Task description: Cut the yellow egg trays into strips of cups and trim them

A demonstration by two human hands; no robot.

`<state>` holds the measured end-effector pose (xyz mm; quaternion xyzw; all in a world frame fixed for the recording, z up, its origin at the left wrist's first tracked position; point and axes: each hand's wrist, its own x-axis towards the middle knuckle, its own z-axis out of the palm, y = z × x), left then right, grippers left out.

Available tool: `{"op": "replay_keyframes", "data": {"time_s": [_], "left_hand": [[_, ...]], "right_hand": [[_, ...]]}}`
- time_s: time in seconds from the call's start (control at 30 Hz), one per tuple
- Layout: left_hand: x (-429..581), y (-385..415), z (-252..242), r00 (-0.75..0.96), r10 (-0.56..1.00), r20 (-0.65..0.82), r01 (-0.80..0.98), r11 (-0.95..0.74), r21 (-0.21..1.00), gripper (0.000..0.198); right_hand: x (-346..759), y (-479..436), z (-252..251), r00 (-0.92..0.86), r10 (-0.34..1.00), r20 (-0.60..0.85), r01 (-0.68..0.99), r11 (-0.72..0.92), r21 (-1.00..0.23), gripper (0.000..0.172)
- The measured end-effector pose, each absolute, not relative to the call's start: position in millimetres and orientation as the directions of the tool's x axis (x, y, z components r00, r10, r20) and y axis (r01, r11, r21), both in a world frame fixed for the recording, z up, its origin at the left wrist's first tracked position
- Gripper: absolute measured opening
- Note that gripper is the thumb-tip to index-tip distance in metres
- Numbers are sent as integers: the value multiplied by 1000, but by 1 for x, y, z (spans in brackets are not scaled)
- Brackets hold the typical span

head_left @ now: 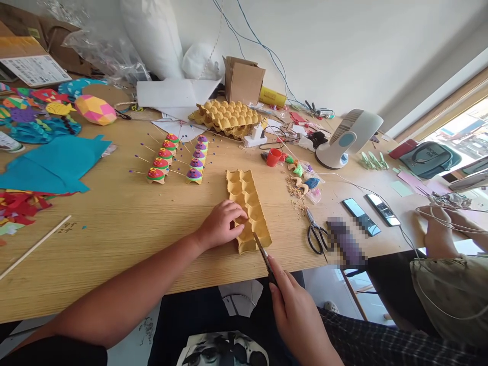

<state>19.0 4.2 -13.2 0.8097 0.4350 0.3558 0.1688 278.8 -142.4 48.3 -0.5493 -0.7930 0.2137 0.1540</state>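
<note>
A yellow egg carton strip [248, 193], two rows of cups wide, lies on the table in front of me. My left hand [221, 224] holds it at its left side, fingers curled over the cups. In my right hand [295, 310] is a narrow-bladed knife [261, 246] with a dark handle. Its tip touches the near part of the carton, between the cups. My fingers hide most of the handle. Beyond, to the left, stand two painted egg carton caterpillars, one red and green [160, 163], one purple and green [197, 161], with pins sticking out.
Black-handled scissors [315, 231] and two phones [362, 217] lie to the right. Behind them are a white fan [345, 137], a red cup [273, 157] and stacked egg trays [229, 116]. Blue felt [57, 162] and a stick [36, 246] lie left. Another person's arm [438, 234] rests far right.
</note>
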Motion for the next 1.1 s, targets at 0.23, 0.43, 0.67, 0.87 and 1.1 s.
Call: {"op": "replay_keyframes", "data": {"time_s": [0.23,0.43,0.67,0.87,1.1], "left_hand": [[20,4,-14,363,832,420,592,-554,586,12],[19,3,-13,363,835,413,598,-548,584,12],[20,3,-12,360,832,422,600,-553,578,11],[20,3,-13,357,831,426,602,-553,575,12],[20,4,-15,361,818,447,598,-571,562,12]], "right_hand": [[276,-143,47,-337,941,22,827,307,-472,62],[275,-142,46,-335,942,22,825,305,-476,61],[275,-144,47,-332,943,9,823,295,-485,59],[272,-146,49,-325,946,0,822,282,-495,58],[272,-148,46,-315,949,13,828,281,-486,59]]}}
